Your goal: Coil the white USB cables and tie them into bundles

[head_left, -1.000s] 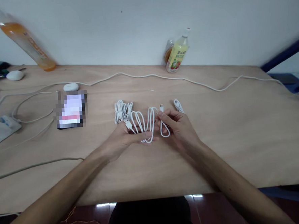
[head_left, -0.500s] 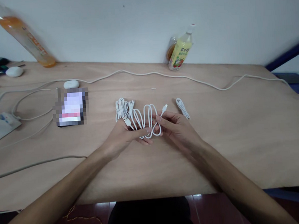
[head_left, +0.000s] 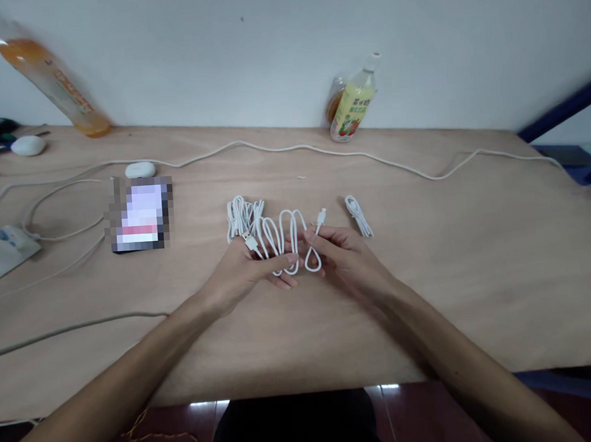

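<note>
"Head view: right of the dark rectangular phone (head_left: 143, 210), why grip the looped white cable (head_left: 295, 238) so?"

"Left hand (head_left: 233, 278) sandwiches its folds between thumb and fingers, likely keeping them aligned; right hand (head_left: 361, 260) pinches near the slim white plug (head_left: 321, 217), apparently steadying that end."

The left hand (head_left: 236, 274) and right hand (head_left: 353, 254) are bare; black clothing (head_left: 292, 429) shows below.

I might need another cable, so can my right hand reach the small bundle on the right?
Probably yes: the small bundle lies just beyond the right hand, nothing seen between, but that hand is holding the looped cable.
</note>
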`<state>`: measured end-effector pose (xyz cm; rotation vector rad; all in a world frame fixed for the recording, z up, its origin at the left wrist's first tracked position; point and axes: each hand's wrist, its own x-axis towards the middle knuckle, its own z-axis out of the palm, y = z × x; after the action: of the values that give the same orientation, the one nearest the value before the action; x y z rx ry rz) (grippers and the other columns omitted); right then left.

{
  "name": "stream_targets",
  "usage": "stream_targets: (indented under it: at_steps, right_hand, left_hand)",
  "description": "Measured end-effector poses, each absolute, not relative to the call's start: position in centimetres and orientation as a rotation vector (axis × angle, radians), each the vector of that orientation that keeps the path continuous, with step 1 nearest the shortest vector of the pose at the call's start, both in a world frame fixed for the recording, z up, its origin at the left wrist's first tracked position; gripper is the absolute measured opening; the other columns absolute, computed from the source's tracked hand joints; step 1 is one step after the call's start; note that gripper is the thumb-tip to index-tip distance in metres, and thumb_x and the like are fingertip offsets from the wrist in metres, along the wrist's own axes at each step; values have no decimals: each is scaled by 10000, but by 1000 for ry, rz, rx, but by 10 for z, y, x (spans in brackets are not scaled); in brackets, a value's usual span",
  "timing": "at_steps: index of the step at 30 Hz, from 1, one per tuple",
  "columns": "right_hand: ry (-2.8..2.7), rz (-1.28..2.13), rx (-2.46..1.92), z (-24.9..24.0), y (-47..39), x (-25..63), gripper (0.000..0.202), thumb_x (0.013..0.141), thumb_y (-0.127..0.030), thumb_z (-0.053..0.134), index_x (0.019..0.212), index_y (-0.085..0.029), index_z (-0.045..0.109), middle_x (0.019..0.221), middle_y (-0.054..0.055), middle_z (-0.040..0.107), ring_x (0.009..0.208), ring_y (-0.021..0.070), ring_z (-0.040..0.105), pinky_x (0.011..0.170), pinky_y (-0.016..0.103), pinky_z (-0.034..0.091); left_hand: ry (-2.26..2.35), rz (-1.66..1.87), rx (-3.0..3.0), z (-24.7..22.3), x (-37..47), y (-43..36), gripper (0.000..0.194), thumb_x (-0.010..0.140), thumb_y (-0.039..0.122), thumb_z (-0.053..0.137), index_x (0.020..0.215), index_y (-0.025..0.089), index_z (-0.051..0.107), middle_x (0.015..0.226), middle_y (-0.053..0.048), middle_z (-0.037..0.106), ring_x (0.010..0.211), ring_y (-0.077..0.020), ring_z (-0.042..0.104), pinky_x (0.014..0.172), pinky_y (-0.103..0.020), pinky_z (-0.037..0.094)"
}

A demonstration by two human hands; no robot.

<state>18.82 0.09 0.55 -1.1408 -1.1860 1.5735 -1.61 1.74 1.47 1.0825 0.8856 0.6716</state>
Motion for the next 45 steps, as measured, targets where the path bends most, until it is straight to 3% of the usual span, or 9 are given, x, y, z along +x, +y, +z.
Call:
stream_targets:
  at_steps: [8,15,19,25,30,39,42,45]
  right_hand:
    - [-1266,1606,-1112,4,0,188,563,900,-773,751,762,-230,703,694,-18,576,607,134,433,558,290,322]
    - [-1243,1583,-1133,4,1,184,428,817,-659,881,890,-241,823,721,-15,638,608,128,445,552,279,324]
    - [-1188,1548,-1140,1,2,182,388,773,-615,922,869,-247,845,728,-10,673,611,124,453,560,275,338]
    - [-1132,1457,-1211,1,2,186,346,794,-571,911,858,-236,849,728,1,689,609,122,461,538,268,328]
    - [-1108,1414,-1221,5,4,189,339,819,-567,885,873,-234,854,766,25,747,594,125,499,485,257,347]
    - [-1075,1393,-1176,7,3,188,333,807,-557,904,817,-230,840,707,20,718,583,131,541,408,231,342]
    - [-1060,1412,-1171,7,3,188,343,800,-561,906,828,-227,836,738,27,744,578,127,541,393,224,335]
    - [-1036,1426,-1179,8,3,188,359,797,-573,906,833,-224,829,796,38,775,581,121,542,390,219,329]
  left_hand:
    - [849,639,1063,13,-15,16,273,818,326,950,985,146,831,949,-99,863,680,-181,773,656,-298,659]
    - [852,620,1077,15,-16,17,311,810,346,956,1010,154,814,971,-87,856,662,-177,774,653,-310,663]
    - [836,612,1114,14,-16,18,322,832,357,938,1045,158,802,1005,-79,852,694,-181,785,661,-311,665]
    - [785,633,1083,14,-17,18,262,904,380,881,1028,160,812,1066,-73,821,714,-151,760,713,-303,662]
    - [754,683,903,15,-18,20,280,892,397,892,871,139,787,838,-15,685,601,-96,592,591,-264,611]
    - [674,653,863,13,-20,20,364,935,470,864,800,159,731,643,22,608,548,-114,557,601,-303,664]
    - [683,610,895,13,-21,21,393,945,508,849,796,161,740,590,17,633,521,-125,596,651,-328,682]
    - [726,610,933,11,-22,23,387,953,525,834,887,145,798,764,-50,775,613,-169,734,714,-343,679]
